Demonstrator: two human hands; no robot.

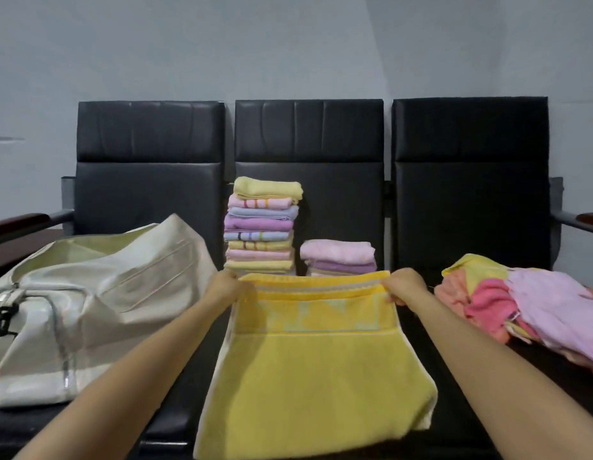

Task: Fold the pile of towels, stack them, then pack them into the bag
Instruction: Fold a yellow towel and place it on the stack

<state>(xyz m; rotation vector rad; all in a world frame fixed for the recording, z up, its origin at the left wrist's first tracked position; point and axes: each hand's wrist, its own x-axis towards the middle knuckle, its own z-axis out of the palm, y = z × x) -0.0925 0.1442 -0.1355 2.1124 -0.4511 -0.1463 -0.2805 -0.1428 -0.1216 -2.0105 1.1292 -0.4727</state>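
Now both hands are pinching the far corners of a nubby yellow towel [316, 376], left hand [226, 287] and right hand [406, 285], its doubled rectangle lying at six o'clock. Folded stacks [260, 227] are standing at twelve; the glossy cream bag [89, 303] is slumping at nine; loose towels [534, 303] are heaping at three.

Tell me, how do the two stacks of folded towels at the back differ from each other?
The tall stack holds about nine towels, while the short stack beside it shows only about four. The tall stack is topped by a yellow towel; the short stack is topped by a pale pink one. Several towels in the tall stack show coloured stripes; none show in the short stack. Both sit on the middle black seat, neatly folded, behind the yellow towel being held.
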